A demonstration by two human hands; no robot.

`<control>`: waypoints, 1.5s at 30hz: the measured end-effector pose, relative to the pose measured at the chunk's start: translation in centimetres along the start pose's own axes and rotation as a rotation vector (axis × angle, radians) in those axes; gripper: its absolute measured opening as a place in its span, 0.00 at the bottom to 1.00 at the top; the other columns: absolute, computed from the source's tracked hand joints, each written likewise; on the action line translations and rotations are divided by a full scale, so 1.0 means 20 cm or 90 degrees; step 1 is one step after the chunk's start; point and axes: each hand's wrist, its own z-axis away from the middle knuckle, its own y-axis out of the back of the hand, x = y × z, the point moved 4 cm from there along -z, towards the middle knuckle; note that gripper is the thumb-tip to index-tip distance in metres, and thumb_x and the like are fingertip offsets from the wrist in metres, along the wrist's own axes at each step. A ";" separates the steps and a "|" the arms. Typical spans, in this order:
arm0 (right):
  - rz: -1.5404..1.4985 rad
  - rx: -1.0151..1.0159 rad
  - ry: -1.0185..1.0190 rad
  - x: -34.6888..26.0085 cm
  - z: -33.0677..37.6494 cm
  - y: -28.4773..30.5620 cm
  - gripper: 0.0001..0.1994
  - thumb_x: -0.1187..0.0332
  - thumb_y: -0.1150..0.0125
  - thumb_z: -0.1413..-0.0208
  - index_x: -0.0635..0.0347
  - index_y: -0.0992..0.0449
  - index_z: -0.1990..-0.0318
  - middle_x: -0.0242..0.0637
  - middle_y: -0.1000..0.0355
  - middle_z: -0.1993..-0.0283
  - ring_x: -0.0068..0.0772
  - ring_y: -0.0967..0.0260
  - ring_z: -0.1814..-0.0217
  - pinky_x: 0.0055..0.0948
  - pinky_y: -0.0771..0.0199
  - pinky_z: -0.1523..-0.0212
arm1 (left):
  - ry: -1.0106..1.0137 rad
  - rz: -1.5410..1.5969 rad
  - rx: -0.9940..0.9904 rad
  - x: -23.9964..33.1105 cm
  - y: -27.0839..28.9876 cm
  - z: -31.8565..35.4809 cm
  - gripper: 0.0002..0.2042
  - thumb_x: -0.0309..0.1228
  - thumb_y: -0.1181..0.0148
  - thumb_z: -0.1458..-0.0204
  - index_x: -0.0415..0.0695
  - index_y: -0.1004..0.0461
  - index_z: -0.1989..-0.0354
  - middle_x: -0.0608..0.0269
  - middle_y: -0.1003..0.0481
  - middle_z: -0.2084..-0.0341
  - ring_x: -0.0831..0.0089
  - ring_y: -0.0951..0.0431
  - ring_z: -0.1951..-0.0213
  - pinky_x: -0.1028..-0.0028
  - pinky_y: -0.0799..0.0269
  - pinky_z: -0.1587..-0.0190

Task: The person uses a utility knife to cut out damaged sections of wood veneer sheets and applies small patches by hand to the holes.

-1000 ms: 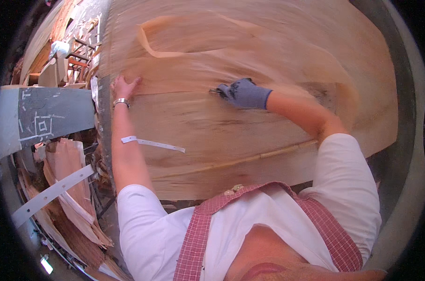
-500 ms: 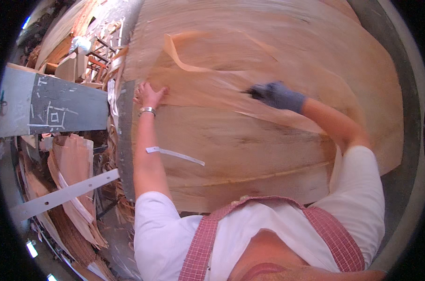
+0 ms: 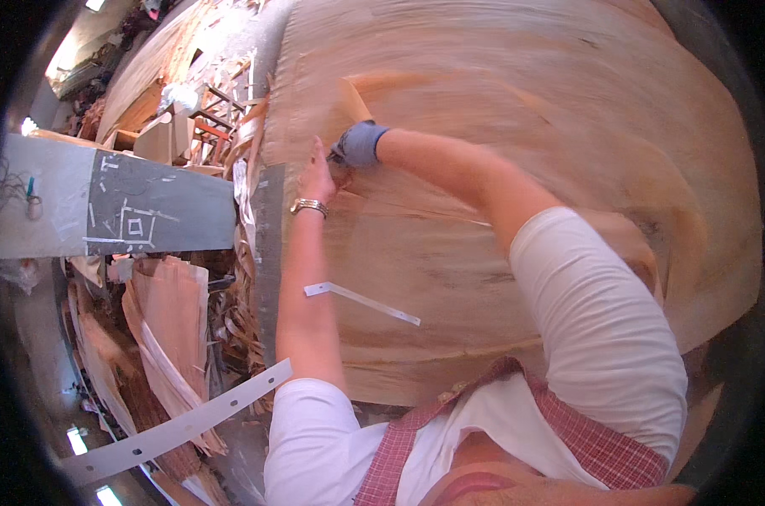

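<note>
A broad stack of thin wood veneer sheets lies in front of me. My left hand, bare with a metal wristband, rests at the stack's left side with its fingers stretched out. Right beside it is my right hand in a grey-blue glove, closed, its arm reaching across the stack. Something small and dark shows at the gloved fingers, too blurred to name. Just beyond the hands, an orange-tinted strip of veneer stands up in a fold. The torn edge of the top sheet runs rightward from the hands.
A white strip with holes lies on the veneer near my left forearm. Another holed strip extends at lower left. Left of the stack are a grey board with white markings, a pile of veneer scraps and wooden pieces.
My right hand has swept left across the veneer, from the middle of the sheet to beside my left hand. The whole view has shifted slightly, and the left hand's fingers now point upward.
</note>
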 end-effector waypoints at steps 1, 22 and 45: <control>-0.011 -0.001 -0.009 0.04 0.05 -0.02 0.14 0.57 0.55 0.40 0.49 0.26 0.53 0.44 0.22 0.59 0.49 0.24 0.57 0.48 0.25 0.59 | -0.029 -0.018 -0.002 -0.02 -0.03 -0.01 0.56 0.41 0.25 0.63 0.55 0.62 0.28 0.43 0.40 0.38 0.46 0.30 0.44 0.56 0.33 0.44; -0.182 -0.076 -0.115 0.22 0.62 0.05 0.12 0.59 0.54 0.39 0.55 0.28 0.59 0.45 0.23 0.62 0.49 0.24 0.61 0.47 0.26 0.62 | -0.101 -0.065 0.044 0.38 -0.11 0.09 0.31 0.48 0.29 0.62 0.41 0.27 0.52 0.46 0.28 0.50 0.51 0.28 0.48 0.58 0.33 0.45; 0.009 0.092 -0.129 0.10 0.58 -0.08 0.09 0.66 0.52 0.41 0.55 0.31 0.55 0.43 0.22 0.62 0.45 0.21 0.62 0.50 0.24 0.72 | -0.063 -0.089 0.124 0.32 -0.13 0.15 0.38 0.40 0.28 0.62 0.47 0.35 0.40 0.58 0.34 0.41 0.58 0.36 0.40 0.61 0.38 0.38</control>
